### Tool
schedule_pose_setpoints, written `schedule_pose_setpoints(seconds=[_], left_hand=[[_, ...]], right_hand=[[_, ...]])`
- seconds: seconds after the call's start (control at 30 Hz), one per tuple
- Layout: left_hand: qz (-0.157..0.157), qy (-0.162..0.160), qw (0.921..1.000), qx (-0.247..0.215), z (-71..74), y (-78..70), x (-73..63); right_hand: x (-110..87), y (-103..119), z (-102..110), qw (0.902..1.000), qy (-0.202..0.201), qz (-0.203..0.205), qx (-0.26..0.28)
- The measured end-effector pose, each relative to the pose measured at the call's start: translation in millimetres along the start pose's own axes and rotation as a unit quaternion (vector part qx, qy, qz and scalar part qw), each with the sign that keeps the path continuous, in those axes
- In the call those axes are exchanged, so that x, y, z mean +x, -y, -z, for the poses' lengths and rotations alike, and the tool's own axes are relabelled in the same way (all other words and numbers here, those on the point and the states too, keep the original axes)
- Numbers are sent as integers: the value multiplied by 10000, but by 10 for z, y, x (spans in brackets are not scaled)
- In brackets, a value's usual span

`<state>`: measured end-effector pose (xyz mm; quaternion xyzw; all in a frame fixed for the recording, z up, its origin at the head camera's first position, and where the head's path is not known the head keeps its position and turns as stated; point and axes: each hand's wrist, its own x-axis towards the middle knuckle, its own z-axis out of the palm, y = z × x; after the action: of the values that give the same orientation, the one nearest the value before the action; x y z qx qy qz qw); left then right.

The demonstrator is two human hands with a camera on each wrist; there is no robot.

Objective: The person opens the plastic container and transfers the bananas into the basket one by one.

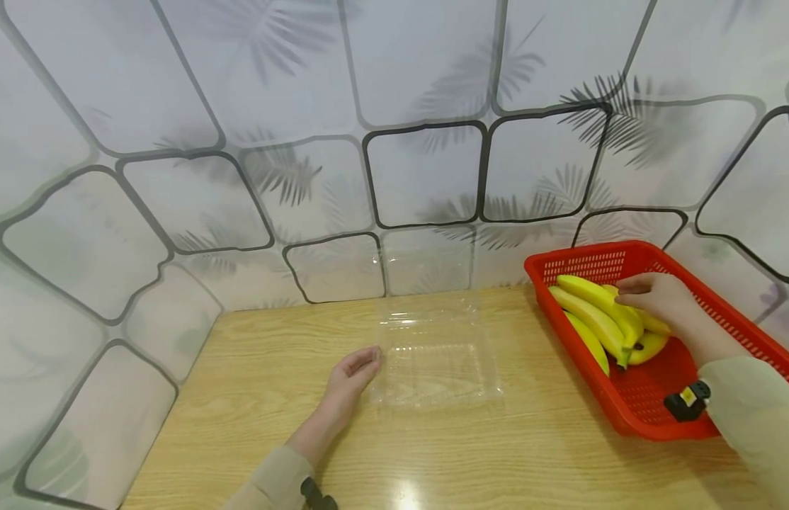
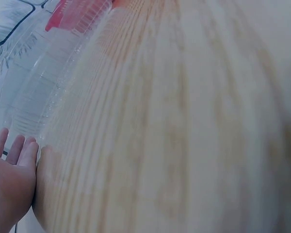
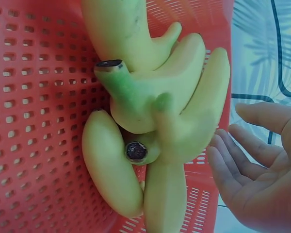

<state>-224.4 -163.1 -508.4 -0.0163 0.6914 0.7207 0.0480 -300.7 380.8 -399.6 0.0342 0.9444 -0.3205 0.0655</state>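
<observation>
A clear plastic clamshell box (image 1: 435,372) lies on the table with its lid raised at the back. My left hand (image 1: 348,379) is at the box's left edge, fingertips right at the rim; in the left wrist view its fingers (image 2: 14,150) are loosely extended beside the clear plastic. Over on the right, my right hand (image 1: 665,304) reaches into a red basket (image 1: 662,429), above several yellow bananas (image 1: 592,319). From the right wrist view, that hand (image 3: 262,170) has its thumb and fingers spread apart beside the bananas (image 3: 194,121), with nothing gripped.
The wooden table (image 1: 254,397) meets a wall (image 1: 426,177) covered in a stone-and-leaf pattern at the back and sides. The basket's perforated walls rise around the bananas, near the right-hand wall.
</observation>
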Motion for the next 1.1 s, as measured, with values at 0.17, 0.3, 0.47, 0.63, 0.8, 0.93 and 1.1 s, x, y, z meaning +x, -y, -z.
schedule_pose_setpoints(seconds=[0.17, 0.3, 0.47, 0.63, 0.8, 0.93, 1.1], left_hand=[[-40, 39, 10000, -20, -3, 0, 5], [-55, 63, 10000, 38, -6, -2, 4], [-17, 43, 10000, 58, -2, -2, 3], [-3, -28, 10000, 89, -3, 1, 6], [-3, -51, 9998, 180, -8, -7, 1], [-36, -46, 9999, 140, -11, -10, -9], [-39, -17, 9999, 149, -5, -11, -15]], right_hand=[[-33, 46, 25, 9999, -131, 98, 4], [-62, 93, 36, 9998, -153, 121, 15], [-81, 177, 31, 9996, -222, 175, -26], [-92, 274, 16, 9991, -170, 379, 5], [-105, 361, -15, 9977, -167, 655, 6], [-123, 431, -40, 9968, -176, 770, -71], [-157, 518, -65, 9963, -158, 843, -50]])
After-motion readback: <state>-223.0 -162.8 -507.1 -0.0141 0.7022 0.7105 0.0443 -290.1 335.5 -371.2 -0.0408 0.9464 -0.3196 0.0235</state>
